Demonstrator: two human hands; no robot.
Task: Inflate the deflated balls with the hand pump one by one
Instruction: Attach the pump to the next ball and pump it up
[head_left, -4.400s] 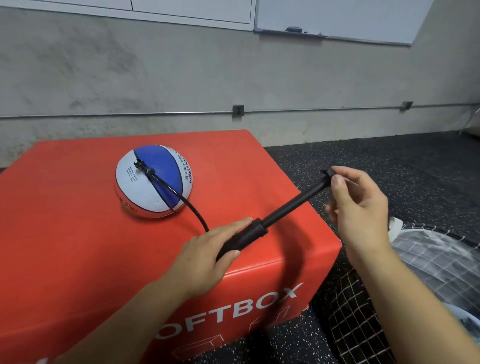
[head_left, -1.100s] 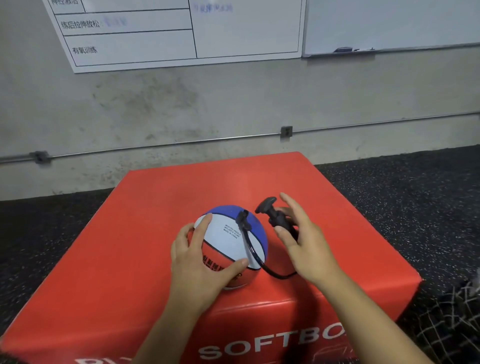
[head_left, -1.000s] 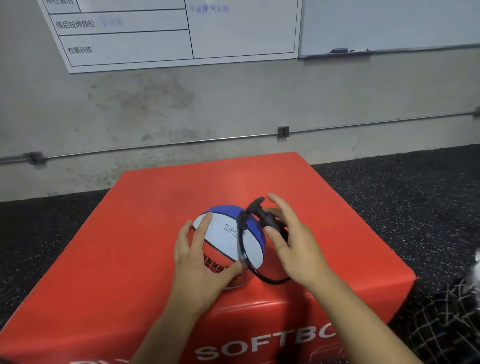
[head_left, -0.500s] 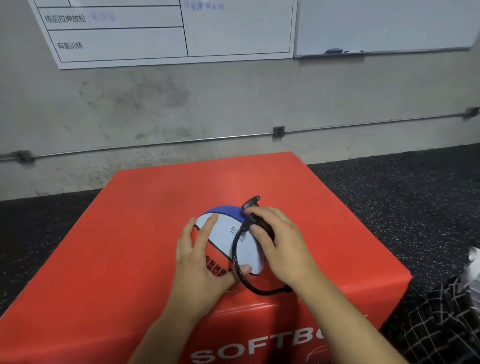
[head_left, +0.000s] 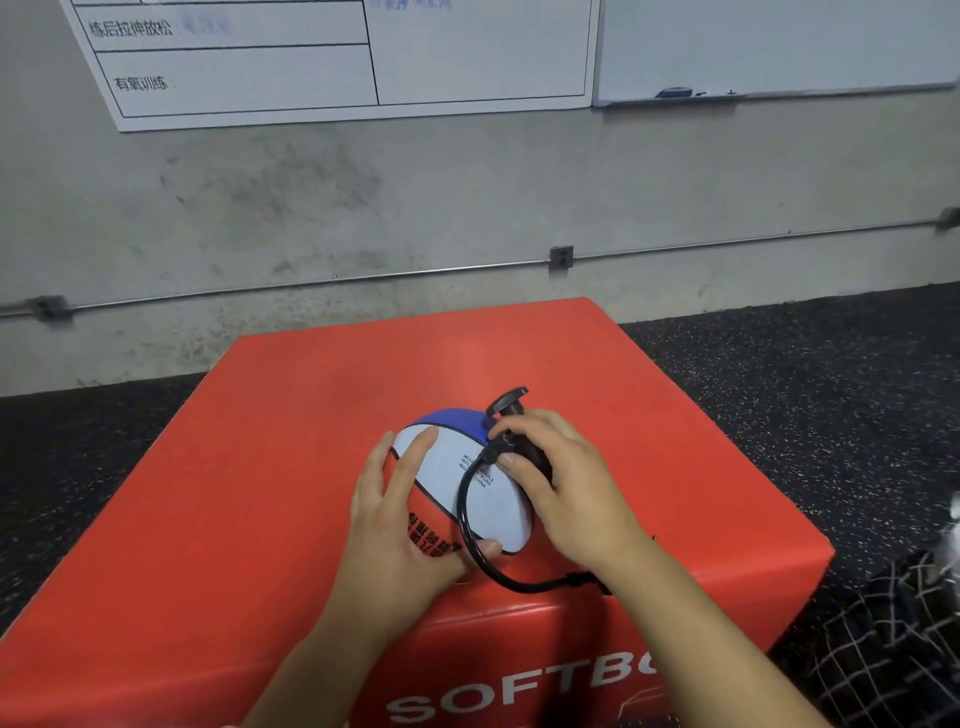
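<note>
Left hand (head_left: 400, 525) spread, steadying ball (head_left: 470, 486) mid-frame; right hand (head_left: 558, 483) pinching hose (head_left: 467, 519) end at valve; we pull needle straight.

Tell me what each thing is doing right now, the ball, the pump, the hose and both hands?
ball: resting on the red box, looks round.
hose: plugged into the ball, looping down off it.
pump: held behind the ball, handle poking up.
left hand: fingers spread, steadying the ball.
right hand: pinching the hose end at the ball.
</note>
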